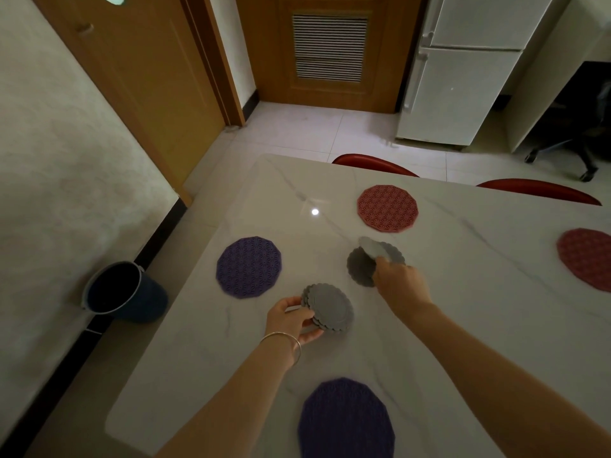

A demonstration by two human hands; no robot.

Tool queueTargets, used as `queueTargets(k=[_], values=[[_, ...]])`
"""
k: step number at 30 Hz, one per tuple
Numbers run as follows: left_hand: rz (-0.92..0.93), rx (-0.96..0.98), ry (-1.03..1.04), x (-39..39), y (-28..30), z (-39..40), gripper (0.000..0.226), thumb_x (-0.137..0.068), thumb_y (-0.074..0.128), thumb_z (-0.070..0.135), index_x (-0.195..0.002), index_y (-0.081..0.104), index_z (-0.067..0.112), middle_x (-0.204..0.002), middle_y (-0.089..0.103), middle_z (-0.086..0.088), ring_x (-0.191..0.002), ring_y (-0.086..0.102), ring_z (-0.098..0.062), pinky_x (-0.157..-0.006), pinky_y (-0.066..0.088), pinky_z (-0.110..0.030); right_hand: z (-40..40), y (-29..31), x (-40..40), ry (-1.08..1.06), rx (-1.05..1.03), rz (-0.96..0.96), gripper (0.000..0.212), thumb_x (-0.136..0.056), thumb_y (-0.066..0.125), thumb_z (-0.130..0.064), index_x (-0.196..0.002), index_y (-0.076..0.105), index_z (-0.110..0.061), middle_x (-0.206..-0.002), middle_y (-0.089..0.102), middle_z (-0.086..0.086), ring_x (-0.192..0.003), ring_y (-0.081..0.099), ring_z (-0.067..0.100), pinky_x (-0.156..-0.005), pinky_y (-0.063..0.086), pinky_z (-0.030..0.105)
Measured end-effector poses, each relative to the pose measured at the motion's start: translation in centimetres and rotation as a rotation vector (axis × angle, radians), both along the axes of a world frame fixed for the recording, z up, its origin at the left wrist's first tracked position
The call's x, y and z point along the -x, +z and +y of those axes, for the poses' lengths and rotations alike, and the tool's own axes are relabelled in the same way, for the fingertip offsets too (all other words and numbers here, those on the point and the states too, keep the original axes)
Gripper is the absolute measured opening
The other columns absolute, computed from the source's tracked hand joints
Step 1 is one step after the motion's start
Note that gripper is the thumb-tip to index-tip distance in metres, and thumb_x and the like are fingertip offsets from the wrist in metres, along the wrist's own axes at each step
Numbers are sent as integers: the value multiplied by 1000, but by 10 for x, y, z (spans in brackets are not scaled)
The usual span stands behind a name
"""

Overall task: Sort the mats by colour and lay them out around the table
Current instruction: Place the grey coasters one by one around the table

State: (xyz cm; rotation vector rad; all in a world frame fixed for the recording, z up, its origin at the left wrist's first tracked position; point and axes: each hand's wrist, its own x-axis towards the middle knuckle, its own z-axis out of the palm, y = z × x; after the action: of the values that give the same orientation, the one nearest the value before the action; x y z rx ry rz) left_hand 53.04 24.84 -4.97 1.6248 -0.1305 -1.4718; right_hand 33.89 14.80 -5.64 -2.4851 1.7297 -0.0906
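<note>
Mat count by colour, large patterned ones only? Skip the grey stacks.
Purple mats: 2, far and near
Pink mats: 2, far and right edge
Total: 4

A marble-patterned counter (463, 246) is flanked by two red chairs (373, 163), with a white fridge (463, 77), wooden doors (139, 87), pale floor tiles (314, 130) and a dark bucket (122, 292) seen in dim light.
</note>
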Motion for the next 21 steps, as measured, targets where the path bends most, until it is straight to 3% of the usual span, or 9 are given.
queueTargets(k=[3,6,11,15,17,19,21], values=[[12,2,0,0,0,-3,20,-82,57,-13,-91,56,5,-95,62,-22,-78,64,-30,-50,59,-36,23,9,-8,80,144,-86,2,-85,62,-8,-85,64,-7,-57,62,2,-40,55,19,-36,38,23],[10,3,15,1,-2,-5,19,-83,57,-12,-91,56,5,-91,63,-21,-77,64,-29,-48,58,-35,54,12,-18,243,214,-139,19,-66,79,-7,-78,66,-14,-44,53,-4,-28,39,7,-29,25,15],[31,17,19,2,-5,-6,15,-86,55,-2,-100,57,2,-89,67,-20,-78,66,-29,-51,57,-34,78,3,-32,347,258,-236,33,-59,82,-15,-91,74,-17,-63,69,-6,-38,56,11,-33,41,17],[44,26,31,1,-5,-7,17,-87,58,10,-101,61,0,-93,68,-21,-81,68,-31,-56,57,-35,79,3,-37,372,208,-249,27,-60,80,-16,-86,75,-20,-68,72,-6,-43,60,13,-33,45,20],[26,29,30,2,-3,-7,15,-85,61,4,-99,59,1,-88,67,-20,-76,67,-29,-51,57,-33,77,3,-34,413,134,-282,14,-71,70,-18,-85,73,-18,-69,71,-3,-46,61,17,-37,49,26],[-6,23,24,3,-2,-7,16,-83,60,-5,-97,57,2,-87,65,-19,-72,65,-27,-47,56,-31,68,3,-31,370,46,-296,18,-85,54,-24,-86,70,-16,-73,70,0,-55,63,20,-47,54,32],[-21,16,21,3,-1,-7,16,-83,58,-8,-96,56,2,-92,62,-21,-73,63,-27,-47,57,-33,48,-2,-25,155,-55,-278,28,-92,46,-25,-111,65,-17,-107,69,4,-89,66,21,-74,56,35]])
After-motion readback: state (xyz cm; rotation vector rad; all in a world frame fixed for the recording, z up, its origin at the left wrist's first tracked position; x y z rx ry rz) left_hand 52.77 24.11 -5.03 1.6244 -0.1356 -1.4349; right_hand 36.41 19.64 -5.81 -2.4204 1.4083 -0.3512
